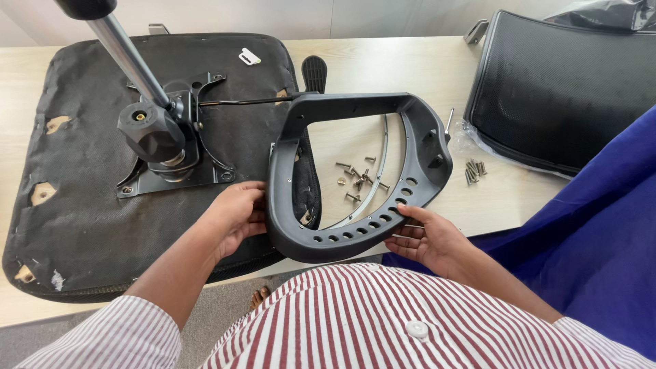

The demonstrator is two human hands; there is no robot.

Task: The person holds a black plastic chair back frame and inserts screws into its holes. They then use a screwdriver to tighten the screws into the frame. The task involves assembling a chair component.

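A dark grey plastic chair armrest frame [355,225], loop-shaped with a row of holes along its near curve, is held up over the table edge. My left hand [236,215] grips its left side and my right hand [430,239] holds its lower right curve from beneath. Through the loop I see several loose screws [357,179] lying on the wooden table [383,61]. To the left lies an upside-down black chair seat [75,205] with its metal tilt mechanism [171,143] and a chrome gas cylinder [126,55] rising from it.
A black mesh chair backrest [560,89] lies at the right rear, partly on clear plastic wrap. More screws [474,169] sit near its edge. A blue cloth [594,239] hangs at the right. A black lever paddle [314,72] sticks out behind the seat.
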